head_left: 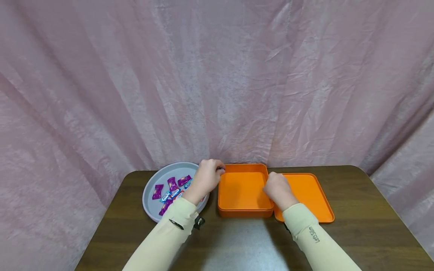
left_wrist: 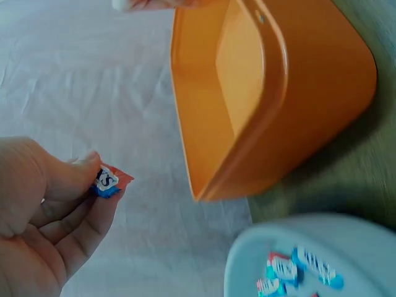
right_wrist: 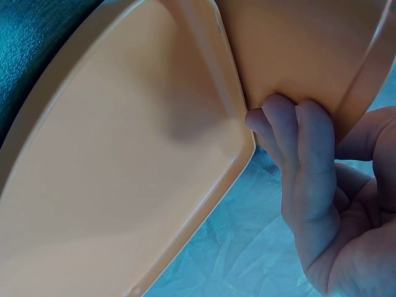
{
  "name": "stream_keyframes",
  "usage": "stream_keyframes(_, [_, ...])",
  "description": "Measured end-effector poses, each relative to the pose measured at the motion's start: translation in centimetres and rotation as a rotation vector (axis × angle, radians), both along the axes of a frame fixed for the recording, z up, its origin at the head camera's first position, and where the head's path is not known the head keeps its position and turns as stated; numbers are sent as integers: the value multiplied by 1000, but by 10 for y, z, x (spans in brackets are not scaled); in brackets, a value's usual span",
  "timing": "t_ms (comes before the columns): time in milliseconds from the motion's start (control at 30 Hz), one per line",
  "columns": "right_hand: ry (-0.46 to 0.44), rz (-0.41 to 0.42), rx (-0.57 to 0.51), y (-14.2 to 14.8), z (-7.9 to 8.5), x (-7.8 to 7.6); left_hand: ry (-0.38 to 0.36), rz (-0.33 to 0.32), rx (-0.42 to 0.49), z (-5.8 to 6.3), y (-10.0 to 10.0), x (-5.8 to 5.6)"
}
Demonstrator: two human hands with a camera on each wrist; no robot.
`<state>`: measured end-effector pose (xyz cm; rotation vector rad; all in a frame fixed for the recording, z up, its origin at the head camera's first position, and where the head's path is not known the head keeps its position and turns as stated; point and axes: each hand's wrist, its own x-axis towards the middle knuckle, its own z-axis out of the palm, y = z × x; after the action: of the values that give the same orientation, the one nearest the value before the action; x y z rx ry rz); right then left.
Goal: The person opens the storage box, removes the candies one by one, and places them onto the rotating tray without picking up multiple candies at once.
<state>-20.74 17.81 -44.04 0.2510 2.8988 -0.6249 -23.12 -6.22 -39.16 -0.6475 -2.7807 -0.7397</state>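
Note:
My left hand [head_left: 206, 177] is raised between the grey round tray [head_left: 146, 194] and the orange box [head_left: 245, 190]. Between thumb and fingertips it pinches a small wrapped candy [left_wrist: 106, 182] in a red and blue wrapper, apart from the box in the left wrist view. On the right, my right hand [head_left: 279, 190] grips the box's right wall. Its fingers [right_wrist: 315, 142] lie against the outer side, with the thumb over the rim. No candy shows inside the box. Several purple candies [head_left: 157, 191] and blue or red ones [head_left: 175, 193] lie in the tray, partly hidden by my left arm.
An orange lid [head_left: 308, 194] lies flat on the wooden table [head_left: 359, 210], close against the box's right side and partly under my right forearm. A pink curtain [head_left: 217, 82] hangs right behind the table's far edge.

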Motion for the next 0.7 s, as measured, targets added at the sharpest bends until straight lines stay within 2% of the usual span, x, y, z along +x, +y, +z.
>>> stream_keyframes(200, [2,-5,-2,1,0,-1,50,125,87,-1,-27,0])
stream_keyframes(433, [-2,-3,-1,2,-1,-1,-1,245,119,-13,-55,6])
stream_keyframes(567, [-11,-11,0,4,-1,-2,-54,284,118,-22,-66,9])
stream_keyframes(700, [-19,-12,7,5,-2,-2,-80,279,102,-33,-73,13])
